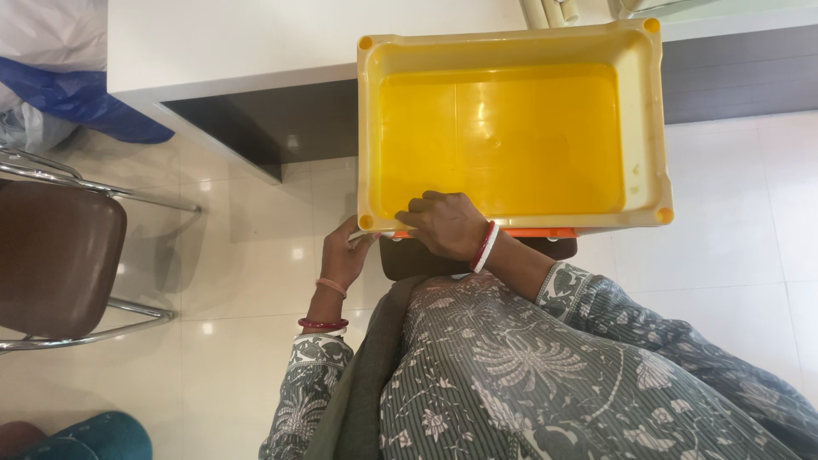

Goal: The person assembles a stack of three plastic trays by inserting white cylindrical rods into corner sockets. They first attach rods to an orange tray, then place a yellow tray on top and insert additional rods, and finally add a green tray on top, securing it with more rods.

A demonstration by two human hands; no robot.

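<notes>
Yellow tub (511, 136) straight ahead, long axis crosswise; right hand (445, 225) curled over near rim, left hand (342, 254) clasping near-left corner.

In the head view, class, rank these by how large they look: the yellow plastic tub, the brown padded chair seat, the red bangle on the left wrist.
1. Yellow plastic tub, largest.
2. Brown padded chair seat, cut off by the frame's edge, so its full size is unsure.
3. Red bangle on the left wrist, smallest.

White worktop (256, 43) spans 10 to 1 o'clock. Yellow tub (511, 128) overlaps its front edge at 12 o'clock. Brown chair (51, 255) stands on cream tiled floor (239, 281) at 9 o'clock.
</notes>
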